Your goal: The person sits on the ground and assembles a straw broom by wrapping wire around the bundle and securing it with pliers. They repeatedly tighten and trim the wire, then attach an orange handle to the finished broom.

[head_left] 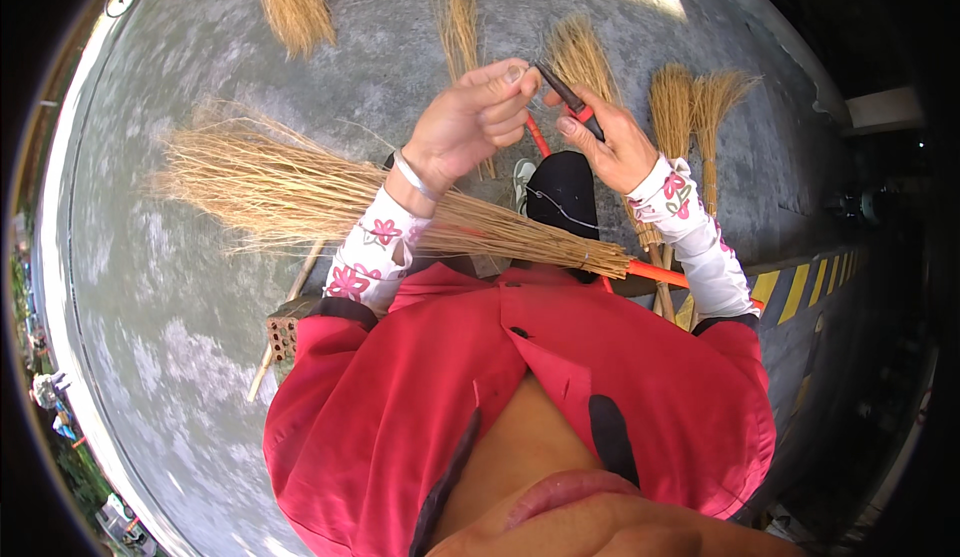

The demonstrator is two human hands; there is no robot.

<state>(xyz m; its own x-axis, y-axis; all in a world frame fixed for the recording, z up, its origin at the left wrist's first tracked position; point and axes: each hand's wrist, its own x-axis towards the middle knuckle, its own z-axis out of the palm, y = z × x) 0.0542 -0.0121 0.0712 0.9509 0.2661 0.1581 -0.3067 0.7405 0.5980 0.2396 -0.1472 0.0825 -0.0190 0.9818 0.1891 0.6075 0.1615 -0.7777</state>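
Two hands are raised at upper centre: pliers (570,97) are gripped in the right hand (615,147), wire pinched by the left hand (470,122). A broom (400,212) lies across the lap; binding appears underway, tightening judged next.

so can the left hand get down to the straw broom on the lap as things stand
Probably yes. The left hand is raised, fingertips at the tip of the dark red-handled tool that the right hand grips. The straw broom lies right under its wrist with nothing between; it would only have to let go.
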